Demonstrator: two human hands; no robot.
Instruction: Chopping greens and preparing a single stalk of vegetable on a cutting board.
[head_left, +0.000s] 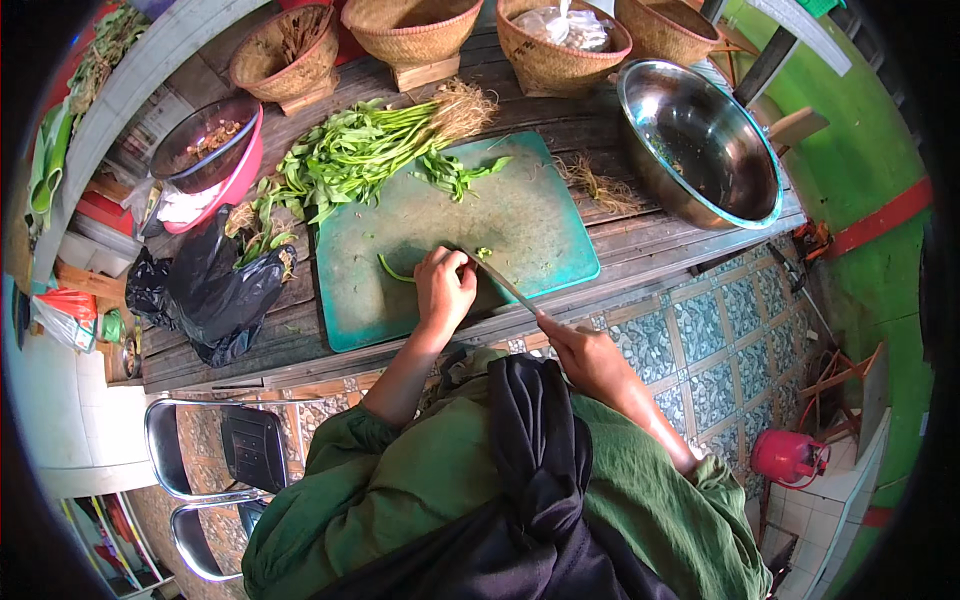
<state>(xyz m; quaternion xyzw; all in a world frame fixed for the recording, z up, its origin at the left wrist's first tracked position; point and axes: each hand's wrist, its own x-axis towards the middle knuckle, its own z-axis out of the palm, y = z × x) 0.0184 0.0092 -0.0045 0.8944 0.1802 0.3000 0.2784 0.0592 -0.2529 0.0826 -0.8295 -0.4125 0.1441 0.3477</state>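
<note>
My right hand (589, 356) grips the handle of a kitchen knife (504, 283), whose blade slants across the near part of a worn green cutting board (352, 300). Close to the blade's tip, my left hand (444, 289) is bent over a thin green stem (394, 271) that sticks out to its left. Small green cut bits (484, 253) lie beside the blade. A few loose leaves (450, 174) rest at the board's far edge. Behind and to the left lies a bundle of leafy greens (360, 150) with its roots (465, 112) pointing right.
Cut roots (600, 184) lie right of the board, beside a tilted steel basin (701, 142). Woven baskets (412, 26) line the back. At left are a black plastic bag (217, 285) and a pink basin (251, 169) under a dark bowl. Folding chairs (255, 446) stand on the floor.
</note>
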